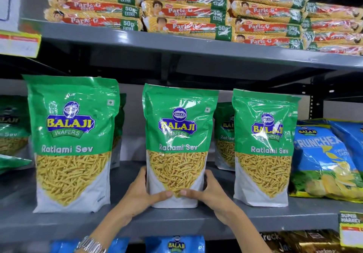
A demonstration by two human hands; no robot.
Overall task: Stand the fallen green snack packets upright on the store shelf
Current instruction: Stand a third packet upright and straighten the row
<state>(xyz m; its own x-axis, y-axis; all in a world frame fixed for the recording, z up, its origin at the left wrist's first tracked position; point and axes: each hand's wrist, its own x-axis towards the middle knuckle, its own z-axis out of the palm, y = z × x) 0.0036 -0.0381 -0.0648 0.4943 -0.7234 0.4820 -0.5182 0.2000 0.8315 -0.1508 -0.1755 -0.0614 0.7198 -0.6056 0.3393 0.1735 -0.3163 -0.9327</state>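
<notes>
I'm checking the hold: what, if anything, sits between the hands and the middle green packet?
Nothing visible. The left hand and right hand press directly on the lower sides of the middle green packet, which stands upright on the shelf.

Three packets [179,144] stand upright along the shelf [176,221]; biscuit packs [186,9] stacked above.

open gaps beside middle packet [179,144] (rear possibly blocked)

- Running across the upper frame, a grey metal upper shelf [137,42], carrying stacked biscuit packs [188,11].
- Spanning the lower frame, a grey middle shelf [176,227].
- Standing at right, a dark perforated upright [316,107].
- Hanging at lower right, a yellow price tag [350,227].
</notes>
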